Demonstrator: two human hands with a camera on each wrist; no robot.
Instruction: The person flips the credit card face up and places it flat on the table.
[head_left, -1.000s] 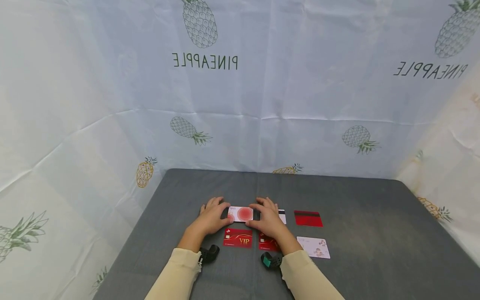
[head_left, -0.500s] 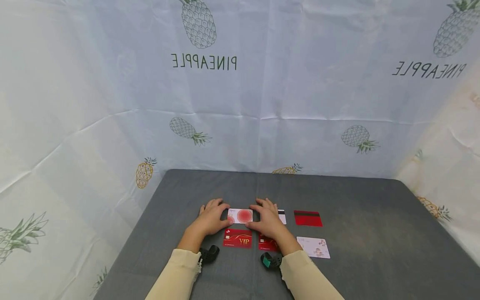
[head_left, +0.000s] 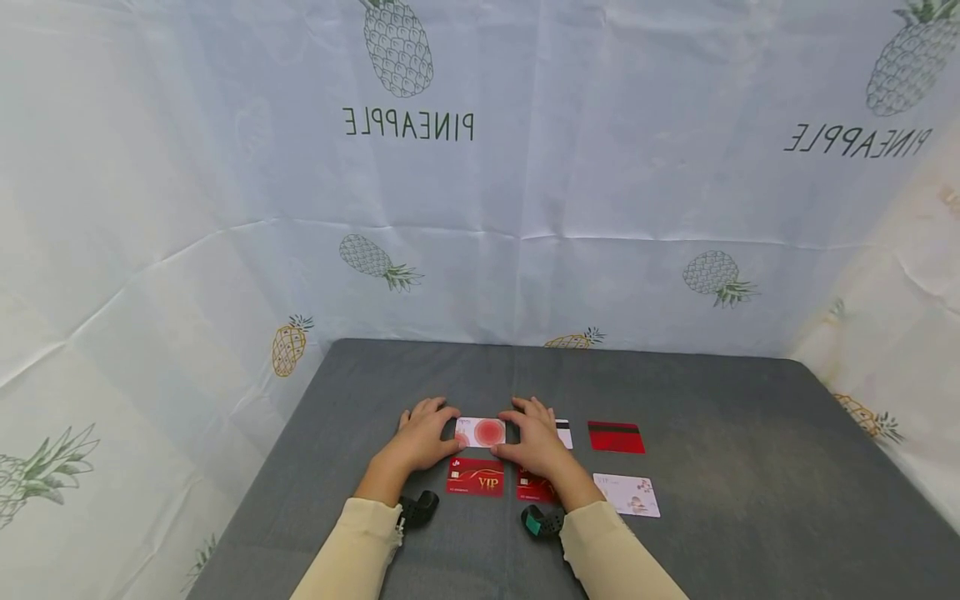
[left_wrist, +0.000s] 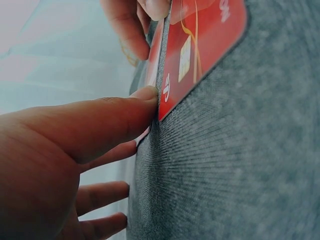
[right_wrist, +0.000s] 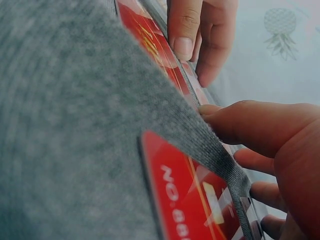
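A white card with red circles [head_left: 481,432] lies flat between both hands. My left hand [head_left: 422,435] holds its left end, with thumb and index finger at the corners. At the other end my right hand [head_left: 536,439] grips it the same way. Just below is a red VIP card [head_left: 476,477], its chip showing in the left wrist view, close to the left thumb [left_wrist: 122,117]. Another red card [right_wrist: 187,190] sits under the right wrist, partly hidden in the head view. Beyond the right hand, a white card with a black stripe [head_left: 564,432] is half covered.
To the right lie a red card with a dark stripe [head_left: 616,437] and a pale VIP card with a flower print [head_left: 627,495]. Everything rests on a grey cloth-covered table [head_left: 720,467]. A pineapple-print curtain [head_left: 615,183] hangs around its back and sides.
The white card with red circles has come down slightly, toward the person, between the hands. Since half a second ago, hands and cards look the same.
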